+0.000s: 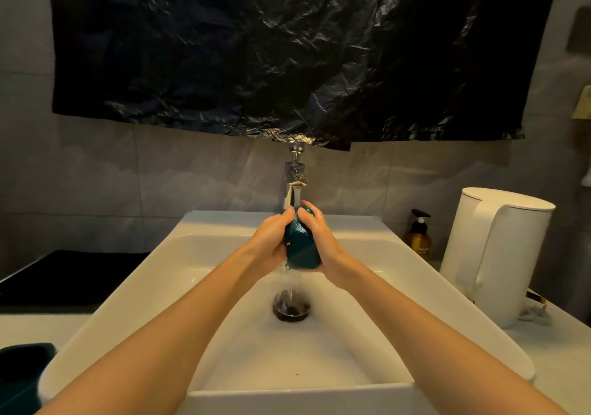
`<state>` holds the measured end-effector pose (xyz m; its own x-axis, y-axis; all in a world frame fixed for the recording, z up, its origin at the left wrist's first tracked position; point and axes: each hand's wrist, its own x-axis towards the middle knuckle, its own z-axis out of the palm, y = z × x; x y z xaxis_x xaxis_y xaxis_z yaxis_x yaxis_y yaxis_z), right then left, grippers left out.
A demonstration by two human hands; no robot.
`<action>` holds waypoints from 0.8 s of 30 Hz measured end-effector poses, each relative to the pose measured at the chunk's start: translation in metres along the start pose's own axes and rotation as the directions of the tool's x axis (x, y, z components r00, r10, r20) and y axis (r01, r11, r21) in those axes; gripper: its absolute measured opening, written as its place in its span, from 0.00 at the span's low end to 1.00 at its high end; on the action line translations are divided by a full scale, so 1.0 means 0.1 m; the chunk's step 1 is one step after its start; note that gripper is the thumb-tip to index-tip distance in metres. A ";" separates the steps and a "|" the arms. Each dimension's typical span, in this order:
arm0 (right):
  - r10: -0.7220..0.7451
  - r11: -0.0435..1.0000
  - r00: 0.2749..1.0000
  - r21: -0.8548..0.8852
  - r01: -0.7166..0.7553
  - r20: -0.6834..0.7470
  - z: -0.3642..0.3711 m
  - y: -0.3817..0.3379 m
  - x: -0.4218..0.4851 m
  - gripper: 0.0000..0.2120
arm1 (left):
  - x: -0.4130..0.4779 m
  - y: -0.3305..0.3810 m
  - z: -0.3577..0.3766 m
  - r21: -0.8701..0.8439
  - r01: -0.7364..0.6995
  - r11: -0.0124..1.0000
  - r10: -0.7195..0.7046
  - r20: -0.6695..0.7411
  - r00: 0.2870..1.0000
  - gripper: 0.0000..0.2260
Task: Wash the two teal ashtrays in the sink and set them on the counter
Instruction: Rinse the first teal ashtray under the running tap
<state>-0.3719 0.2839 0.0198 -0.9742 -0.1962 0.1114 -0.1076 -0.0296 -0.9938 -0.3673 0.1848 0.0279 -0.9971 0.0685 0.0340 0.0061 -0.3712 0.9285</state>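
Both outstretched, left hand [269, 242] and right hand [323, 241] around ashtray [302, 250]

Pale counter [564, 363] carries white rectangular ceramic sink [150, 277] at centre, white plastic kettle [499, 254] and amber pump bottle [418, 240] right rear, teal ashtray [22, 370] front-left edge, black flat slab [64, 277] left rear.

One wet teal ashtray [302, 248] is held on edge above the sink [128, 286]; the second ashtray [22, 373] lies on the counter [32, 325], left.
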 end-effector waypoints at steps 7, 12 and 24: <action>0.423 0.885 0.905 0.198 -0.421 0.032 -0.15 -0.09 -0.03 0.23 | -0.04 -0.11 0.04 0.228 -0.026 0.973 -0.003 0.124 0.992 0.11; 0.415 0.893 0.907 0.161 -0.421 0.071 -0.24 -0.10 0.00 0.25 | -0.05 -0.10 0.03 0.251 -0.028 0.968 -0.006 0.133 0.991 0.14; 0.403 0.895 0.914 0.189 -0.405 0.049 -0.15 -0.10 0.01 0.22 | -0.02 -0.04 -0.08 0.313 -0.060 0.948 -0.011 0.218 0.976 0.13</action>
<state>-0.3752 0.2991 0.0299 -0.9238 -0.2396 -0.2985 0.3356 -0.1318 -0.9327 -0.3657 0.1787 0.0213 -0.9564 0.2729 0.1038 0.0890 -0.0659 0.9938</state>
